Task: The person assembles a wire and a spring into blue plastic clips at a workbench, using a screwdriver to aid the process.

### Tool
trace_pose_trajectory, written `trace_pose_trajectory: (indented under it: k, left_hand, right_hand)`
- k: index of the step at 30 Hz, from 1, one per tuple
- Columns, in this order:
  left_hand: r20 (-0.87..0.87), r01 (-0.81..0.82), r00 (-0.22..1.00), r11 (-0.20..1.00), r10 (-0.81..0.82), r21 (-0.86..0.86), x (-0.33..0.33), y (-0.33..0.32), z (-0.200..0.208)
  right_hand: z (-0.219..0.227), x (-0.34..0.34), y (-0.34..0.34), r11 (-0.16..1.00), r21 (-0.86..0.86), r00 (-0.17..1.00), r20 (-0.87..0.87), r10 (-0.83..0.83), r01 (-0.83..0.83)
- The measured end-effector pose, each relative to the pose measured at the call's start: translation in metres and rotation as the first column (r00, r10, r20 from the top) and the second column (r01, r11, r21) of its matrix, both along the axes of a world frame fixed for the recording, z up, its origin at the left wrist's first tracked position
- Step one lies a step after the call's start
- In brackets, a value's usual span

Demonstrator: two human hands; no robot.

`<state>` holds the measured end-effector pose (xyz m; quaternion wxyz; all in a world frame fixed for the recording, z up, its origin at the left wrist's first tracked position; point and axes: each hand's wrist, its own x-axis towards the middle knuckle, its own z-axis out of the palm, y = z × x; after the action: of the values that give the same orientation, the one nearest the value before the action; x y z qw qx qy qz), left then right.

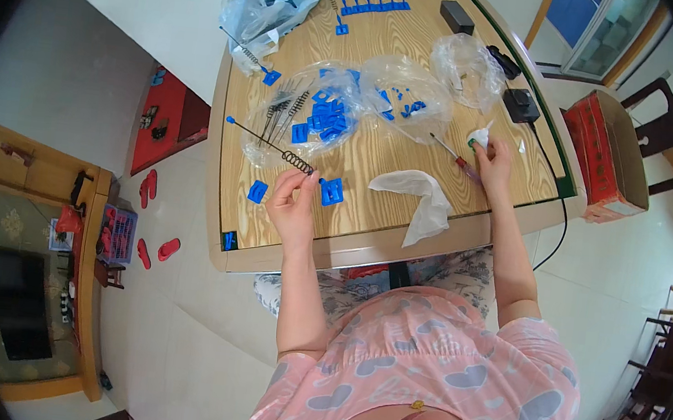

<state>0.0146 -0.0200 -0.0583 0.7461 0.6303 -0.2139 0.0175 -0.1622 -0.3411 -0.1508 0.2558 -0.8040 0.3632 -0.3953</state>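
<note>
My left hand [292, 205] pinches the lower end of a black coil spring [298, 162] on a thin wire with a blue tip. The wire slants up to the left above the wooden table. Just right of those fingertips is a square blue plastic base [332, 192]; whether it is joined to the spring I cannot tell. On the right, my right hand [495, 165] has its fingers closed on a small white object with a green patch [478, 140], partly hidden by the fingers. A screwdriver [458, 159] with a reddish handle lies beside that hand.
Clear bags hold blue bases [328, 119], more springs [288, 111] and small blue pieces [413, 107]. A row of assembled springs on bases [376, 6] stands at the far edge. Crumpled white tissue [420, 194] lies in front; a black adapter [521, 106] with its cable sits at right.
</note>
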Motion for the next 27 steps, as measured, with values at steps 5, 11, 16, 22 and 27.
trace_pose_trajectory:
  k: [5,11,16,22,27]
  left_hand:
    - [0.066,-0.028,0.997,1.0,0.027,0.012,0.006,0.01,0.018]
    - [0.069,-0.02,0.997,0.999,0.023,-0.036,0.013,0.017,0.025]
    - [0.077,0.024,0.997,0.999,-0.02,-0.046,0.02,0.028,0.027]
    - [-0.046,0.126,0.99,0.981,-0.134,-0.148,0.015,0.037,0.046]
    - [0.001,0.186,0.982,0.974,-0.187,-0.127,0.012,0.042,0.051]
  right_hand:
    - [0.048,0.008,0.044,0.926,0.307,0.971,0.159,0.178,-0.22]
    - [0.118,-0.01,0.098,0.831,0.211,0.857,0.099,0.506,-0.515]
    - [0.131,-0.021,0.109,0.67,0.335,0.744,0.404,0.532,-0.662]
    - [0.141,-0.029,0.121,0.589,0.419,0.722,0.443,0.532,-0.691]
    - [0.15,-0.026,0.127,0.523,0.448,0.688,0.484,0.54,-0.725]
